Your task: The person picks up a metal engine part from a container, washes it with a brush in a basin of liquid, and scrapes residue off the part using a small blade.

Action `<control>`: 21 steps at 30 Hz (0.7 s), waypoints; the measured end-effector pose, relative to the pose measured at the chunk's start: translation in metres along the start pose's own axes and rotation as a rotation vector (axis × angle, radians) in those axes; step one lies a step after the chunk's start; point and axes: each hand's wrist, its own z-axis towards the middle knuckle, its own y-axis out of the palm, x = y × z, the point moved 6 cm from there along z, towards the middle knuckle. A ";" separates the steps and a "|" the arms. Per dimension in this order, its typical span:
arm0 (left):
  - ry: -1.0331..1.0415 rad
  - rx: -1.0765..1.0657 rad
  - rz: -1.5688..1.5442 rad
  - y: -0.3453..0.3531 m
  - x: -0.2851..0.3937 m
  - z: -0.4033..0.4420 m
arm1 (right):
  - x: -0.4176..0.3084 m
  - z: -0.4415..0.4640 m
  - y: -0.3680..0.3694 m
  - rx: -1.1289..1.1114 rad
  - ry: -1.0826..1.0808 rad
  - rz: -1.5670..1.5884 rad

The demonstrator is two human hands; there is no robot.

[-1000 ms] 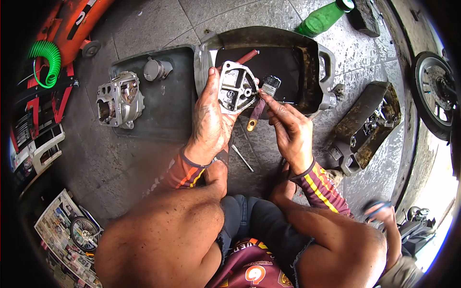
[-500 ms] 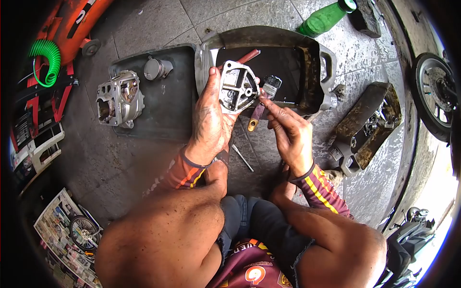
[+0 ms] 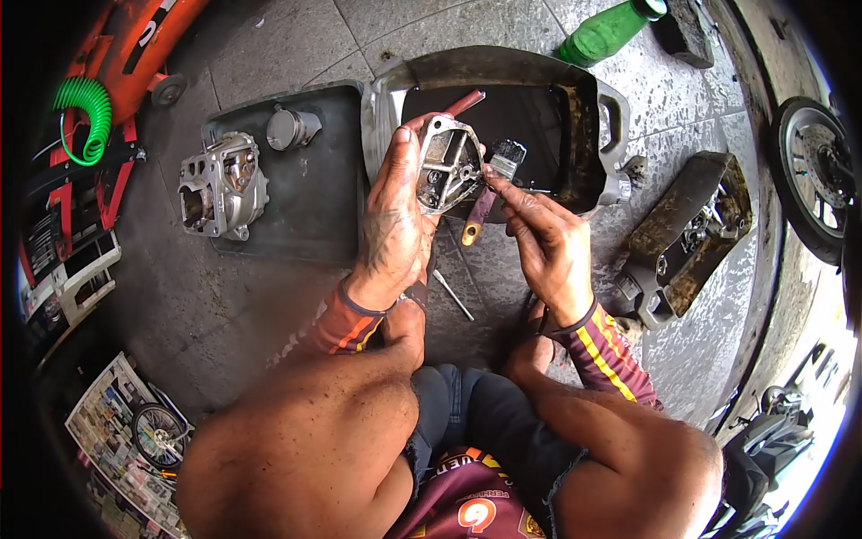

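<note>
My left hand (image 3: 388, 225) grips a metal engine cover (image 3: 456, 151) by its left side, its ribbed hollow inside turned up, over the near rim of a dark container. My right hand (image 3: 554, 251) is closed, its fingertips pinched at the cover's lower right edge. What those fingertips hold, if anything, is too small to make out. Just beyond them, a paintbrush (image 3: 480, 214) with a worn purple and yellow handle leans on the rim, bristles pointing inward. A red-handled tool (image 3: 467, 101) lies behind the cover, partly hidden.
The dark container (image 3: 584, 85) sits ahead of me. Left of it, a tray (image 3: 310, 207) holds a piston (image 3: 289, 130) and an engine cylinder head (image 3: 226, 189). A metal rod (image 3: 453, 295) lies on the floor. To the right are a dirty cut container (image 3: 682, 216) and a green bottle (image 3: 611, 36).
The cover has tilted in my left hand, so its inside looks darker and narrower. My right hand has shifted slightly right and down, its fingertips still at the cover's edge.
</note>
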 end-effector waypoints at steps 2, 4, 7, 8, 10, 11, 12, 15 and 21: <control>0.000 0.003 0.014 0.000 0.000 0.000 | 0.000 0.000 0.000 0.002 0.001 0.008; -0.009 0.000 0.036 0.001 0.000 -0.001 | 0.000 0.001 0.000 -0.005 -0.006 0.008; -0.001 0.034 0.075 -0.001 0.000 -0.001 | 0.001 0.004 -0.002 -0.042 -0.001 0.031; -0.002 0.035 0.075 -0.001 0.000 -0.001 | 0.001 0.005 -0.004 -0.042 0.000 0.031; 0.009 0.004 0.177 -0.001 0.000 -0.001 | -0.002 0.009 -0.005 -0.104 -0.024 -0.045; 0.008 0.005 0.177 -0.003 -0.003 0.000 | -0.002 0.012 -0.007 -0.105 -0.023 -0.044; 0.036 0.003 0.263 -0.005 -0.005 0.000 | -0.003 0.014 -0.008 -0.135 -0.050 -0.112; 0.053 -0.015 0.366 -0.007 -0.007 0.003 | -0.009 0.017 -0.009 -0.176 -0.057 -0.192; 0.143 -0.041 0.517 -0.002 -0.008 0.001 | 0.000 0.020 -0.012 -0.276 -0.077 -0.147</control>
